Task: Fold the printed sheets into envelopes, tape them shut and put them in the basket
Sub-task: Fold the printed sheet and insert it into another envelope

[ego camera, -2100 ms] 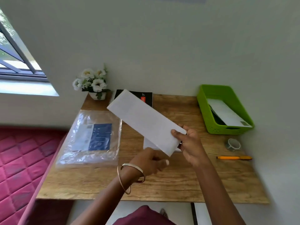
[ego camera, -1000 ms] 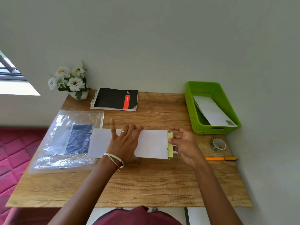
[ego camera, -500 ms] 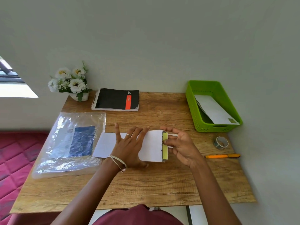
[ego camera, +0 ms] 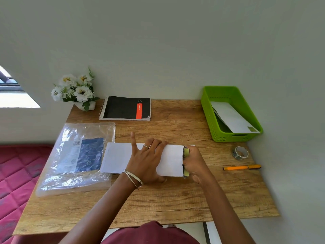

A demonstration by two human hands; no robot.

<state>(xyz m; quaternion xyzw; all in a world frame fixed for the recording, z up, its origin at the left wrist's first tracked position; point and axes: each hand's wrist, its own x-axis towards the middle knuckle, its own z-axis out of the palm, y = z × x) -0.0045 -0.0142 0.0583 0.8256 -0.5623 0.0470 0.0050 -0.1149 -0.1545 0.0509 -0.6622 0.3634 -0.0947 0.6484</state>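
Fold step underway: left hand (ego camera: 146,162) flat, grasping nothing, pins folded sheet (ego camera: 140,158) to tabletop (ego camera: 175,199); right hand (ego camera: 194,162) grip clenched on flap end. Next: crease, then tape roll (ego camera: 240,153).

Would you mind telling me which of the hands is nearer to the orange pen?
The right hand is nearer, just left of the orange pen at the folded sheet's end. The left hand presses the sheet farther left.
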